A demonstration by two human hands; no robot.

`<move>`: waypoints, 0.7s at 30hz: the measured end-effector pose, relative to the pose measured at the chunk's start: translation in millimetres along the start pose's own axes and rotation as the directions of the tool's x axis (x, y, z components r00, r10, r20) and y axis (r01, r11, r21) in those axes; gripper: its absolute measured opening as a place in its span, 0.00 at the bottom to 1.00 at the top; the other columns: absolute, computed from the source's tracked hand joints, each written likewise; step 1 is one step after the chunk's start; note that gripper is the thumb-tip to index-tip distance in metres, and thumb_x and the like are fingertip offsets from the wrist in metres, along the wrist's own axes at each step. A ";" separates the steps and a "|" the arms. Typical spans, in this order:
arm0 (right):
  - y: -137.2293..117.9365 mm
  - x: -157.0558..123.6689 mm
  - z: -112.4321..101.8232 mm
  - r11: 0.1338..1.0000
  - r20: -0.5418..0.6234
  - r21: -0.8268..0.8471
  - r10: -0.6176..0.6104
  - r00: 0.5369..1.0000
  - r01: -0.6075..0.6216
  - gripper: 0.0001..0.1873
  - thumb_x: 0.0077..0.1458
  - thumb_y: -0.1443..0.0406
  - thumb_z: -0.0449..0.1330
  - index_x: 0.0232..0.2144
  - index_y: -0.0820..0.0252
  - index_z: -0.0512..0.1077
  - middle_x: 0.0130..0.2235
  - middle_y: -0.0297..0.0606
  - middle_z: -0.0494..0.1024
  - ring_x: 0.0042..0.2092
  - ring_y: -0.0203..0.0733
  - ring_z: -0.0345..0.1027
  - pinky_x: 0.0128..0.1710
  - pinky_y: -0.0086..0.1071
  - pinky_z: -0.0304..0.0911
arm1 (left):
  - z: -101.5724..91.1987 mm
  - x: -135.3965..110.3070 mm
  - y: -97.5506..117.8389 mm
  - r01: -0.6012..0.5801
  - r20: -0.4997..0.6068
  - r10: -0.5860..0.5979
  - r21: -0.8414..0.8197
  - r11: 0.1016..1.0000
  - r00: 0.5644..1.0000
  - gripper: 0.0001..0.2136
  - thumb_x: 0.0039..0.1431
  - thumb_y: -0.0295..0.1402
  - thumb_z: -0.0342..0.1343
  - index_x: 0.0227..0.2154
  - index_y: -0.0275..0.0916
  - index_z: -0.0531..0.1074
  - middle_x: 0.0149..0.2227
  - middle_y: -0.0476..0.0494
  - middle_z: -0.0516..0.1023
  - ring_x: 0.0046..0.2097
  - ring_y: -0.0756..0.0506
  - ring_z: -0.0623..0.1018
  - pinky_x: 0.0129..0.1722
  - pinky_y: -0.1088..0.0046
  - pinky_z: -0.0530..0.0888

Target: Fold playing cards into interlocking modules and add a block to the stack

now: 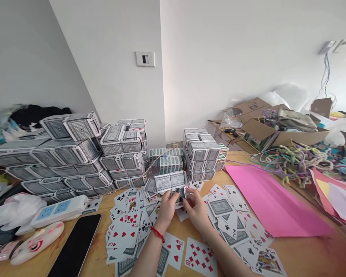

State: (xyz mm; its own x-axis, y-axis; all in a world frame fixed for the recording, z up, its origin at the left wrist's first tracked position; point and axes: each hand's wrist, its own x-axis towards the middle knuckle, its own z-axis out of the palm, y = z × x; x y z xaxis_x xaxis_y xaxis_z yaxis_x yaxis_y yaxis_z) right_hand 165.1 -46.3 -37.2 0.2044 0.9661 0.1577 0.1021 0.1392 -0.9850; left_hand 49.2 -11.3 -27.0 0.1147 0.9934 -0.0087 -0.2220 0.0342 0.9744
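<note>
**Hands busy among loose cards, with card blocks stacked close behind**

The left hand (pixel 167 207) and the right hand (pixel 196 209) meet over the middle of the wooden tabletop (pixel 300 254), fingers curled around a small folded block of grey-backed playing cards (pixel 181 194) pinched between them. Just behind it, touching or nearly so, a similar grey-patterned card block (pixel 169 181) rests on the scatter of loose face-up and face-down playing cards (pixel 127 227).

The main risk, as I judge it, is a knock. The wall of stacked grey card cubes (pixel 75 161) on the far left and the shorter stack of card cubes (pixel 200 154) on the far right stand near the hands, and some top pieces sit tilted; a wrist lifting or swinging backward could tip them. The loose cards overlap and could slide under a forearm, some toward the near edge.

Open room is scarce. On the left lie a black phone (pixel 76 246) and a white-and-blue power strip (pixel 60 209); on the right a pink paper sheet (pixel 273 204) covers the surface. The barest wood is at the near right.
</note>
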 end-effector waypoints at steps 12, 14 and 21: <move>-7.7 6.1 -9.8 0.979 0.003 0.164 0.122 0.993 -0.120 0.21 0.48 0.48 0.54 0.32 0.60 0.72 0.25 0.35 0.71 0.28 0.40 0.63 0.24 0.29 0.58 | -0.8 -5.2 14.3 0.007 0.171 0.007 -0.081 0.997 0.985 0.14 0.49 0.35 0.56 0.41 0.43 0.72 0.39 0.45 0.78 0.50 0.43 0.70 0.54 0.63 0.61; -7.7 6.3 -9.9 0.969 0.034 0.210 0.128 0.991 -0.132 0.20 0.46 0.50 0.57 0.32 0.60 0.72 0.25 0.35 0.71 0.28 0.40 0.64 0.26 0.29 0.59 | -1.7 -3.6 12.3 -0.003 0.164 0.009 -0.037 0.999 0.986 0.13 0.50 0.35 0.55 0.40 0.42 0.73 0.40 0.44 0.78 0.52 0.42 0.69 0.56 0.63 0.59; -14.2 3.5 -3.1 0.766 0.247 0.520 0.290 0.925 -0.379 0.17 0.40 0.59 0.64 0.33 0.60 0.69 0.23 0.31 0.71 0.22 0.34 0.62 0.25 0.28 0.59 | -11.6 -4.3 6.8 0.074 0.064 -0.079 0.086 0.994 0.995 0.12 0.50 0.39 0.54 0.36 0.42 0.75 0.40 0.41 0.77 0.49 0.38 0.71 0.51 0.61 0.63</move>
State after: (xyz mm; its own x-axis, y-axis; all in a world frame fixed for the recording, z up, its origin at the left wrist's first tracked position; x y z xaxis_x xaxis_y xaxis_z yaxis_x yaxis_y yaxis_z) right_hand 167.3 -45.5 -22.4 -0.0219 0.9874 -0.1567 -0.5051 -0.1462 -0.8506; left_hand 36.0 -14.1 -23.0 0.1939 0.9784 -0.0717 -0.1284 0.0977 0.9869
